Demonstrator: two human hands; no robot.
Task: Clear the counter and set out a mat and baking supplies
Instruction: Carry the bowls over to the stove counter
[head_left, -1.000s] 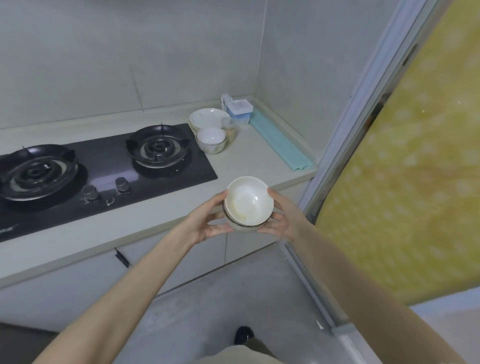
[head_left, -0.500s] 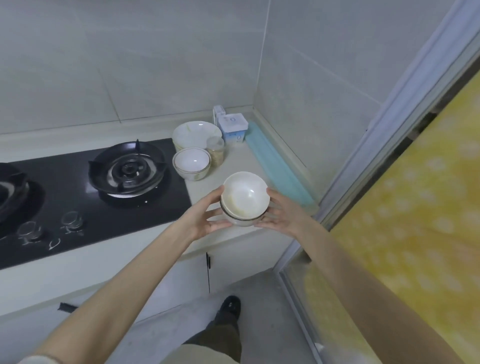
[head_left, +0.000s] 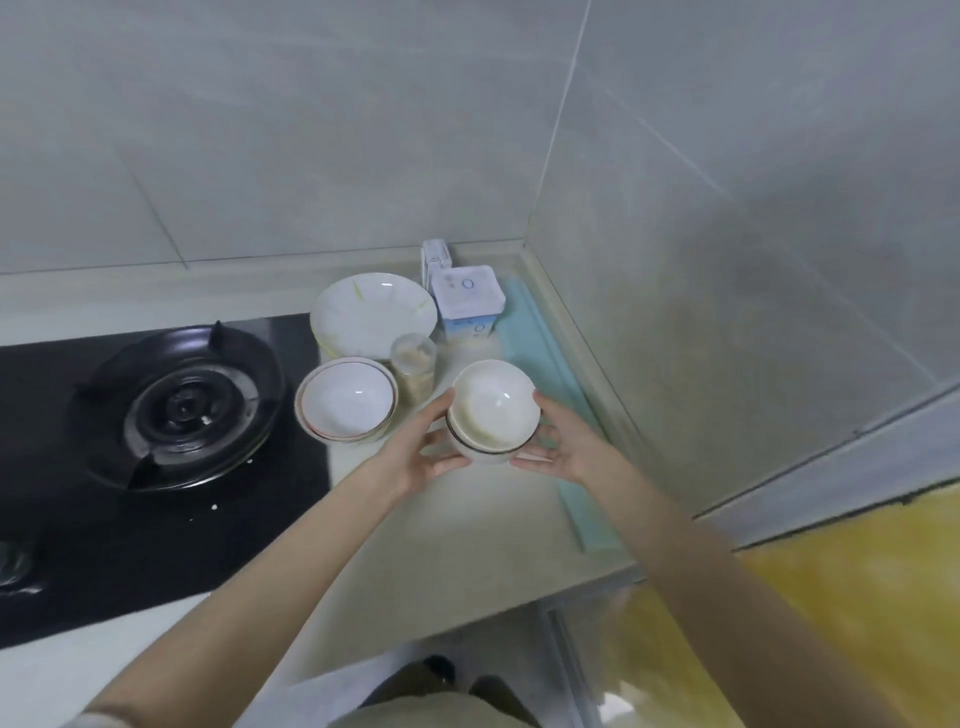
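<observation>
While the left hand (head_left: 415, 460) and the right hand (head_left: 566, 449) clasp a stack of bowls (head_left: 492, 410) between them, the task looks to be in its early, clearing part. Each grip is clamped on the stack: the left thumb lies on the rim at nine o'clock with the fingers curled beneath, and the right fingers cup the wall at three o'clock. The stack is over the right end of the counter (head_left: 457, 551); whether its foot touches the surface or hangs just above it I cannot tell. It looks like two or three glazed white bowls nested snugly, a lower one edged with a dark line, the top one showing a faint yellowish film. Smooth and round, it would probably slip easily, so two hands suit it. Much is left to clear. At nine o'clock from the stack sits a second set of nested bowls (head_left: 347, 400). At eleven o'clock are a wide plate (head_left: 373, 312) and a clear jar (head_left: 413, 371), near the stack. At twelve o'clock stands a white-and-blue box (head_left: 470, 301) with a small carton (head_left: 435, 255) behind it. From one o'clock to five o'clock a pale teal strip (head_left: 545, 374) lies along the wall. It may be the mat, not yet spread, though I cannot be sure.
</observation>
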